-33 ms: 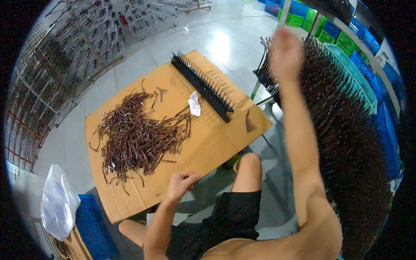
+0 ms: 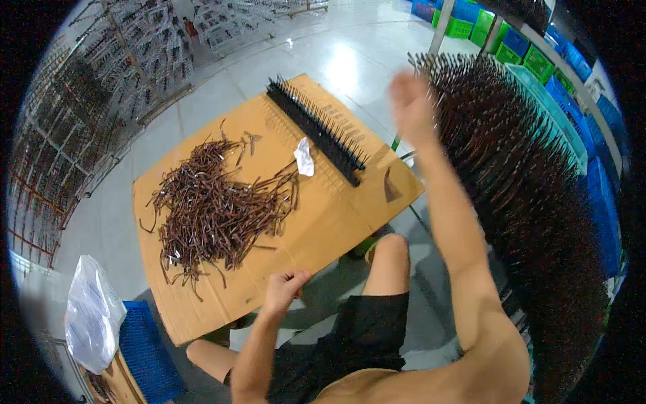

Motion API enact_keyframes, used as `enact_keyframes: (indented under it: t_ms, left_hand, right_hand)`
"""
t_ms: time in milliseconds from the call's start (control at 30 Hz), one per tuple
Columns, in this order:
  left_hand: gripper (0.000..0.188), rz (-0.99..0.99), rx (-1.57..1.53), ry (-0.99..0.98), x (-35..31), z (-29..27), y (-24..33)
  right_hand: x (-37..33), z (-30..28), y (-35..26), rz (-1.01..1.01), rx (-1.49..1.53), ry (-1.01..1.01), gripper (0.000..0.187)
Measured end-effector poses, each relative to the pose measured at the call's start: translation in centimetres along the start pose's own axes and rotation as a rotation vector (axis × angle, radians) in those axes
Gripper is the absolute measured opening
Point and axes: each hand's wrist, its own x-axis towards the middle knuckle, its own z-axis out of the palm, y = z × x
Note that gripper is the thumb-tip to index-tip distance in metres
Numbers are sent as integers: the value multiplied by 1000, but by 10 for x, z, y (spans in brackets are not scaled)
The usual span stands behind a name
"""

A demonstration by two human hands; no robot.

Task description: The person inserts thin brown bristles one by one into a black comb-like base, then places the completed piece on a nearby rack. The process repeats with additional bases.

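My left hand (image 2: 284, 291) is closed, thumb pressed over curled fingers, just off the near edge of the cardboard-topped table (image 2: 330, 232). Whatever it may hold is hidden. Up at the right, my right hand (image 2: 412, 111) is raised with its fingers stretched out, slightly blurred. Beside it stands a large dense mass of thin dark rods (image 2: 518, 168), their tips sticking up. On the cardboard lies a loose pile of brown, strip-like pieces (image 2: 215, 209). Farther right on it is a long black bar (image 2: 316, 131) with a row of upright pins, next to a crumpled white paper (image 2: 304, 158).
Wire racks (image 2: 81, 114) line the far left. Blue and green crates (image 2: 538, 64) are stacked at the back right, with a turquoise tray (image 2: 548, 111) behind the rods. A white plastic bag (image 2: 94, 316) and a blue crate (image 2: 149, 353) sit at the lower left.
My right hand has moved left and slightly down, away from the dark rods, and its fingers are now extended. My left hand remains closed in nearly the same place.
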Motion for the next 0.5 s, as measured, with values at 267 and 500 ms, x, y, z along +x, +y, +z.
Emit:
enact_keyframes:
  t_ms: [267,500]
  left_hand:
    - [30,-134,-697,156,-66,-20,-144]
    - [37,-4,-651,37,-77,-35,-127]
  right_hand:
    - [-194,77,148,289,-578,-350,41]
    - [-170,127,130,522,-527,-374,31]
